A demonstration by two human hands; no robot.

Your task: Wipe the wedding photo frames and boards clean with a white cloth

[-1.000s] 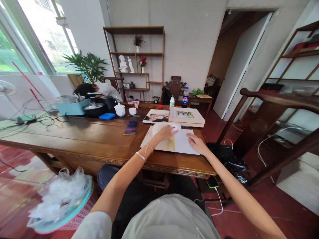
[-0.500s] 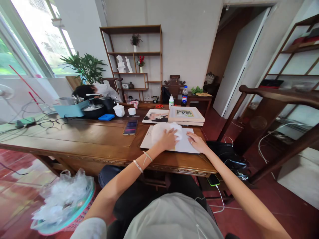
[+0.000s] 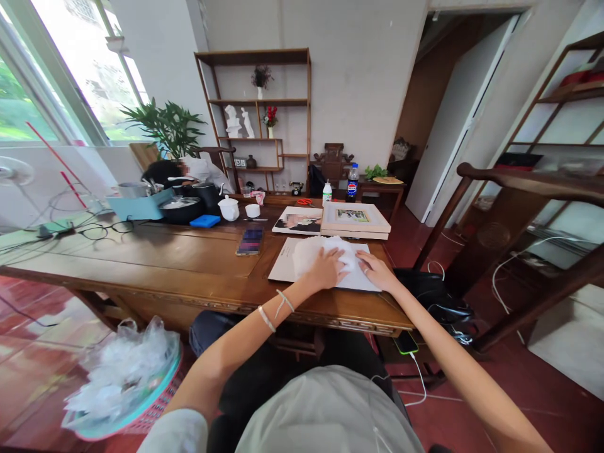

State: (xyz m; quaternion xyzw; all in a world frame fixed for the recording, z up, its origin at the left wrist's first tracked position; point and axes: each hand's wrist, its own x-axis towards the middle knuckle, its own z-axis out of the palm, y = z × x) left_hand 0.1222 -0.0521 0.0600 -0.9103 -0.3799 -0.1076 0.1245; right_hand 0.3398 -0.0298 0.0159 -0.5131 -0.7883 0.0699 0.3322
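Observation:
A crumpled white sheet point(image 3: 307, 257), thin like tissue or soft plastic, lies on a flat white board point(image 3: 282, 264) near the table's front edge. My left hand point(image 3: 326, 269) presses on the sheet from above, palm down with fingers spread. To its right, my right hand point(image 3: 375, 272) rests on the board with its fingers stretched out, the tips close to the sheet's right edge. Part of the sheet is hidden under my left hand. Just behind the board are a white picture frame point(image 3: 372, 219) with a small picture and a flat printed photo point(image 3: 290, 221).
Left of the board lies a phone point(image 3: 250, 241) on the wooden table point(image 3: 189, 258). Farther back stand a white teapot point(image 3: 229, 209), a white cup point(image 3: 252, 211), a blue box point(image 3: 134, 206) and a cola bottle point(image 3: 352, 183). A basket of plastic bags point(image 3: 123, 377) sits on the floor.
My left hand has slid slightly right over the sheet, which now lies flatter and reaches nearer my right hand. My right hand stays on the board. The whole view has shifted a little.

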